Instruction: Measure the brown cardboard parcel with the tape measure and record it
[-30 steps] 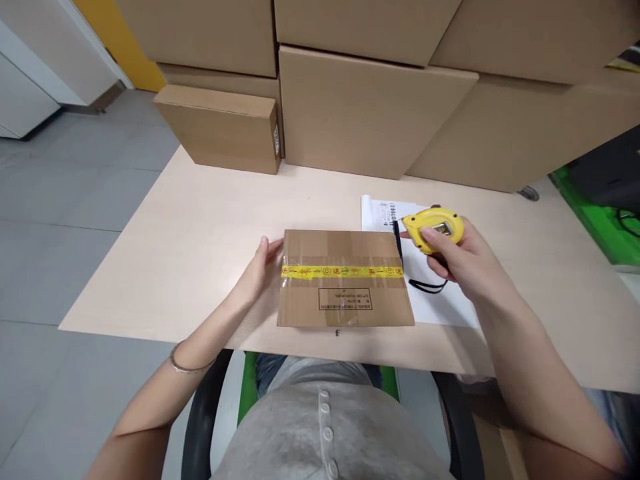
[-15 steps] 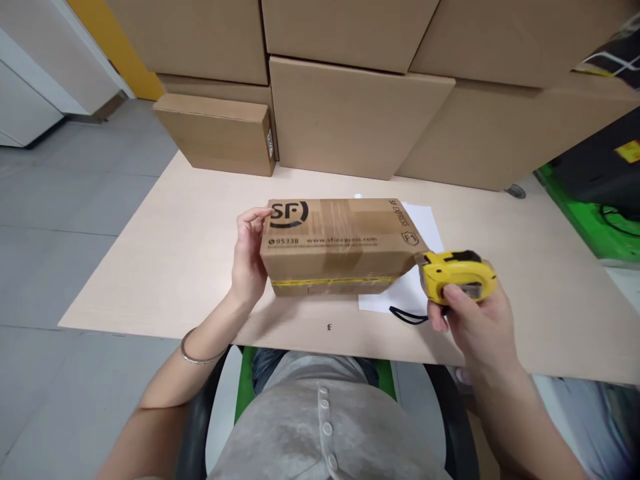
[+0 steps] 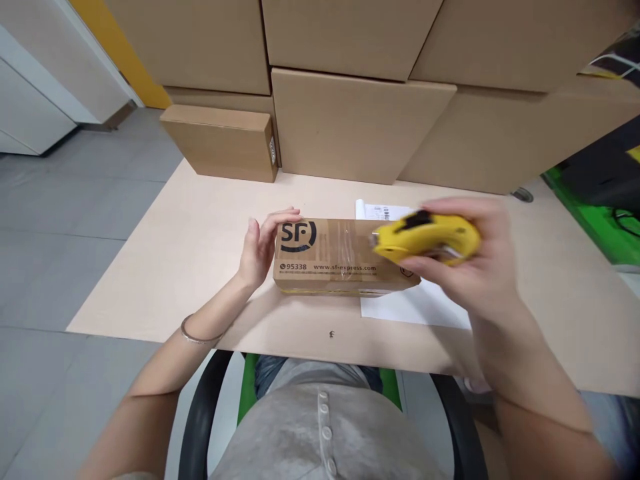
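Observation:
A brown cardboard box (image 3: 325, 248) with SF and a web address in black print lies in front of me, clear tape across its top. A thin yellow strip runs along its near side. My left hand (image 3: 261, 248) rests against its left end, thumb raised, fingers stretched past the far left corner. Over the box's right part, my right hand (image 3: 480, 247) grips a yellow and black tape measure (image 3: 430, 239), slightly blurred by motion. Whether its mouth touches the box cannot be told. A white sheet of paper (image 3: 400, 308) lies partly hidden under the box.
Large cardboard boxes (image 3: 357, 127) are stacked along the table's far side. A flatter carton (image 3: 225, 143) stands at the back left. A small dark mark (image 3: 331, 334) is near the table's front edge. At the far right sits a green surface (image 3: 595, 223) with dark things.
The tape measure has moved left and up, from beside the box's right end to over its top. The box has tilted so less of its near side shows.

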{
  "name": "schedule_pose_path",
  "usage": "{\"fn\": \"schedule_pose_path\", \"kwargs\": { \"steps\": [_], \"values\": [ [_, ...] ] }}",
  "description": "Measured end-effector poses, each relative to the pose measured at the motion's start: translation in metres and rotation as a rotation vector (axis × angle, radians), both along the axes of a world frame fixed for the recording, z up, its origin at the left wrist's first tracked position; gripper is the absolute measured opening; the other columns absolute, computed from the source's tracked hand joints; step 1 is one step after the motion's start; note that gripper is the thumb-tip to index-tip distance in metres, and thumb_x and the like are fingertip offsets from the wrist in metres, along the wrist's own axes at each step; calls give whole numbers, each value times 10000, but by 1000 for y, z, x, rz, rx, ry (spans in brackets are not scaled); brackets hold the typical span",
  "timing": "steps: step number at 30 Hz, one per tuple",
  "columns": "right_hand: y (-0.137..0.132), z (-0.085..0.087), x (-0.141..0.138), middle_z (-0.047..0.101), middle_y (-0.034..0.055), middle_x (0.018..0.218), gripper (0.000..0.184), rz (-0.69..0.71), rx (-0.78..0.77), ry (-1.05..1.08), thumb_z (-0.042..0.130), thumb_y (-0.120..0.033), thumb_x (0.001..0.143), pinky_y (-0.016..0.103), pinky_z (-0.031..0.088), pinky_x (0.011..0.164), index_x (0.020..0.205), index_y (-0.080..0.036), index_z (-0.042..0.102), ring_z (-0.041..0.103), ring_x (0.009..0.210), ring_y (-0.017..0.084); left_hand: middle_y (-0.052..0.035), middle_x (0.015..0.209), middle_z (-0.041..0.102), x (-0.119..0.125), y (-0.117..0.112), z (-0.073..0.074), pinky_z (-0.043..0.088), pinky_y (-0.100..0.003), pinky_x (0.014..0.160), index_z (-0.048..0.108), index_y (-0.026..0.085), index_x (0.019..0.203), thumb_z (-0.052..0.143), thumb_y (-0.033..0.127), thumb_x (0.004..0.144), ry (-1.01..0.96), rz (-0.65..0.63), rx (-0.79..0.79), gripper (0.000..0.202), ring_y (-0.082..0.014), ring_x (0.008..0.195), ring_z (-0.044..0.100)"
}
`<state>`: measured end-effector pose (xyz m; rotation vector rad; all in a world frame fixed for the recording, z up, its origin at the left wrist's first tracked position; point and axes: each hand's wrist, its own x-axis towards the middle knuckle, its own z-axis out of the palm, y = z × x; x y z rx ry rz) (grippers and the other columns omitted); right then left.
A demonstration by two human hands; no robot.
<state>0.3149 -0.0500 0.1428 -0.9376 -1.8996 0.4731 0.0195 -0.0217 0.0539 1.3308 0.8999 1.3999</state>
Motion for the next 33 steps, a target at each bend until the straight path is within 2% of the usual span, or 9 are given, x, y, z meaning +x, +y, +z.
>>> {"fn": "schedule_pose_path", "kwargs": {
  "steps": [2,4,7,10,12,15,19,24,33],
  "values": [
    [23,18,-36,747,29,1299,392,282,-38,-112,805,-401,912,377,577,962,1264,-319,652,736,1112,246,-65,1232,750,4,2,-1,431,-557,1222,748,288,1084,270,813,988,-78,-27,-52,716,-330,1351,626],
    [40,25,-69,740,18,1355,341,448,-82,-254,725,-366,979,352,533,1012,1303,-295,648,714,1187,231,-62,1118,773,7,3,-7,526,-567,1118,732,285,1083,273,817,986,-138,-23,-65,709,-339,1237,698],
    [54,24,-102,750,-7,1357,306,536,-103,-409,652,-322,1014,329,503,953,1320,-303,656,715,1171,224,-61,974,765,9,4,-16,582,-546,1022,715,275,1028,313,822,967,-156,65,-28,682,-363,1229,706],
    [57,18,-107,751,-17,1362,315,553,-114,-453,655,-321,1013,312,491,903,1327,-304,656,724,1145,213,-68,970,745,7,6,-22,566,-545,1019,686,270,1004,328,832,949,-131,68,-14,669,-361,1209,695],
    [55,15,-96,751,-16,1369,347,520,-127,-470,667,-333,1011,308,499,896,1356,-314,646,731,1146,211,-73,1003,730,4,7,-24,554,-541,1004,660,268,1014,354,837,937,-116,-9,14,651,-341,1127,696],
    [49,11,-62,770,-5,1325,385,401,-129,-479,690,-377,999,319,531,853,1380,-345,647,756,1084,222,-61,1057,708,-1,8,-25,544,-477,938,642,268,1032,579,722,894,-110,-99,72,479,-289,1019,669],
    [39,5,3,803,14,1213,359,258,-182,-435,759,-394,953,361,575,851,1304,-344,706,770,1015,238,-41,1054,687,-5,11,-25,514,-398,858,665,263,1030,710,529,855,-141,-137,77,321,-248,971,626],
    [27,-6,77,809,-5,1145,368,93,-188,-324,839,-356,881,329,606,802,1235,-361,740,770,947,210,-30,1050,689,-8,15,-28,502,-359,820,689,260,1029,762,521,815,-175,-174,84,345,-231,955,625],
    [29,-14,98,811,-14,1101,331,48,-229,-317,844,-399,864,369,629,791,1182,-399,754,776,918,237,-29,1085,721,-8,18,-27,519,-361,846,716,274,1034,793,520,815,-191,-199,93,338,-230,990,663]
  ]
}}
